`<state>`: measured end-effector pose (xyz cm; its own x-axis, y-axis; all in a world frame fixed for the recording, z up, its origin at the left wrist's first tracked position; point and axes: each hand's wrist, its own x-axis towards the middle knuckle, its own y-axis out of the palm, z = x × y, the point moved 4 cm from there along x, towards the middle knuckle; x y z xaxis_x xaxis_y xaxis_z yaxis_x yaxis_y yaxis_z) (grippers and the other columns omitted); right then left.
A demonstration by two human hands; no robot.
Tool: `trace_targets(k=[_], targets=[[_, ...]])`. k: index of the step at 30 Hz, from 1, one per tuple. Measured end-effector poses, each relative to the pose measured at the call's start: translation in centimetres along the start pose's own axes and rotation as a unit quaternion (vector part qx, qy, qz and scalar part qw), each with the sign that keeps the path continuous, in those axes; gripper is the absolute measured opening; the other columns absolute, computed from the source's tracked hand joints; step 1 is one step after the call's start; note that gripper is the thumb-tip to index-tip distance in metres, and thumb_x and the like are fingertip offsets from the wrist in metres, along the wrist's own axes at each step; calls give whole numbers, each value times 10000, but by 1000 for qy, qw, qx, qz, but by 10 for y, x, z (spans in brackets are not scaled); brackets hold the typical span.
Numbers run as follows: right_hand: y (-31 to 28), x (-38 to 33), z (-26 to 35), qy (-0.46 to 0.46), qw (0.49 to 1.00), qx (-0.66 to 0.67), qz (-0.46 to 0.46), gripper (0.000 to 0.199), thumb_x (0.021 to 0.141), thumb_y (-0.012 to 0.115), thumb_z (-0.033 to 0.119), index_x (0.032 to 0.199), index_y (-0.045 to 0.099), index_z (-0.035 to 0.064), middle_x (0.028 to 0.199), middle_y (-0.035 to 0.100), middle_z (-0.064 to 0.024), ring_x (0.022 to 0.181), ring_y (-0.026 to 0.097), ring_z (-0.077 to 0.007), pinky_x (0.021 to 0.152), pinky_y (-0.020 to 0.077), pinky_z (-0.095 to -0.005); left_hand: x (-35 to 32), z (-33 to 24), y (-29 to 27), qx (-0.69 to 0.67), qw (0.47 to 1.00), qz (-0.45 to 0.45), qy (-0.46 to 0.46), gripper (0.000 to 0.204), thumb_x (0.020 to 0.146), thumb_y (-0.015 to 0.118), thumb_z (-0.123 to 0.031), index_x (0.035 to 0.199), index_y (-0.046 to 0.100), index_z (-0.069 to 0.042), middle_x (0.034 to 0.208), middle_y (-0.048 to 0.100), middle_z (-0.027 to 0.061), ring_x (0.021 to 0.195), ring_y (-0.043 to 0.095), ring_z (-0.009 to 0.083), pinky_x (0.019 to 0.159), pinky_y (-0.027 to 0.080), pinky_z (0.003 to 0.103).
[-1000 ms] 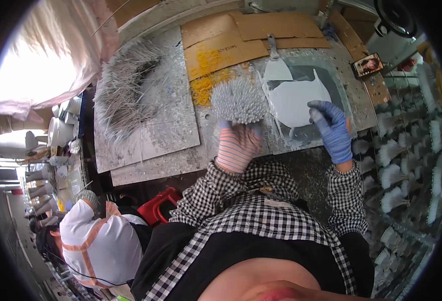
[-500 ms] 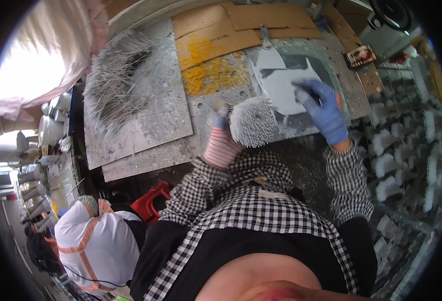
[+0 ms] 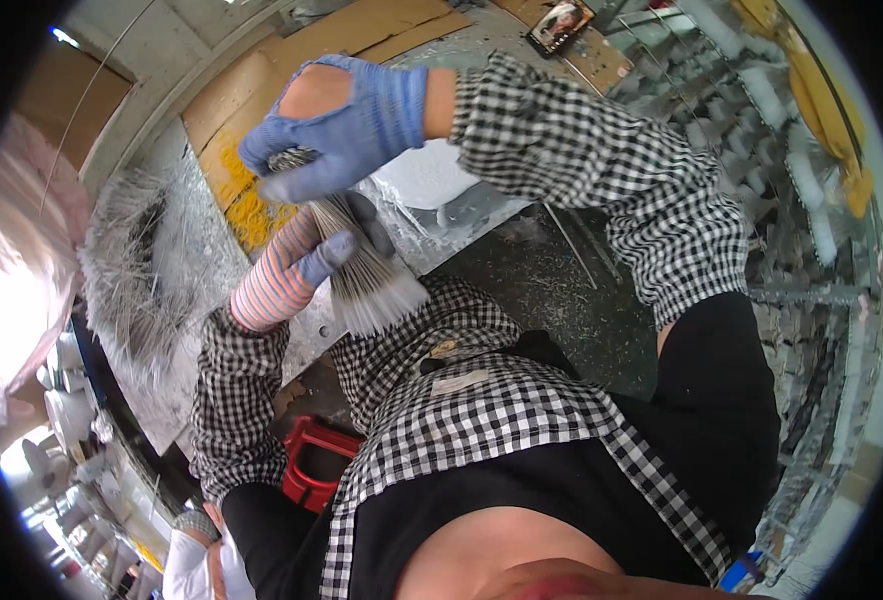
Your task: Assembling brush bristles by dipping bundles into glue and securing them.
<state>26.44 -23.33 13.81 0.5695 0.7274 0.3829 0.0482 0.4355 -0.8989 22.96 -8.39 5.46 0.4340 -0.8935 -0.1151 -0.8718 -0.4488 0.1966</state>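
A bundle of thin grey sticks (image 3: 369, 285) with splayed white ends slants over the near edge of the table. Around its middle wraps my left hand (image 3: 279, 268), in a striped glove with blue-grey fingertips. My right hand (image 3: 366, 120), in a blue glove with a bare patch on its back, closes on the bundle's upper end. The white ends point down toward my apron. Behind my right wrist lies a patch of white paste (image 3: 426, 180), partly covered by the arm. Yellow rubber bands (image 3: 248, 215) lie scattered beyond my hands.
At the left a large heap of loose thin sticks (image 3: 126, 270) covers the table. Cardboard (image 3: 391, 28) lines the back, and a phone (image 3: 559, 27) sits at the far right. Racks (image 3: 761, 140) with white-tufted bundles stand right. Below are a red stool (image 3: 311, 480) and a co-worker (image 3: 196, 565).
My right hand has left the area over the white paste and closed on the bundle's upper end. The bundle has tipped, white ends downward. The whole view has turned.
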Motion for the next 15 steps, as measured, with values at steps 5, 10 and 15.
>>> trace_targets(k=[5, 10, 15], targets=[[26, 25, -10, 192, 959, -208, -24, 326, 901, 598, 441, 920, 690, 128, 724, 700, -99, 661, 696, -298, 582, 544, -433, 20, 23, -45, 300, 912, -251, 121, 364, 1027, 556, -227, 1305, 550, 9, 1213, 658, 113, 1085, 639, 219, 989, 481, 364], [13, 50, -10, 322, 910, -235, -119, 343, 869, 646, 426, 819, 642, 86, 660, 677, -143, 584, 695, -268, 519, 553, -443, 39, 22, -89, 476, 776, -344, 231, 281, 1016, 503, -96, 1257, 582, 25, 1223, 664, 120, 1090, 648, 216, 953, 496, 314], [-13, 34, -6, 72, 986, -141, -47, 595, 850, 628, 668, 1120, 655, 139, 846, 732, -92, 746, 723, -285, 695, 587, -389, 4, -16, -86, 333, 893, -115, 279, 235, 1029, 510, -53, 1234, 581, 38, 1137, 675, 112, 1091, 638, 221, 940, 508, 324]])
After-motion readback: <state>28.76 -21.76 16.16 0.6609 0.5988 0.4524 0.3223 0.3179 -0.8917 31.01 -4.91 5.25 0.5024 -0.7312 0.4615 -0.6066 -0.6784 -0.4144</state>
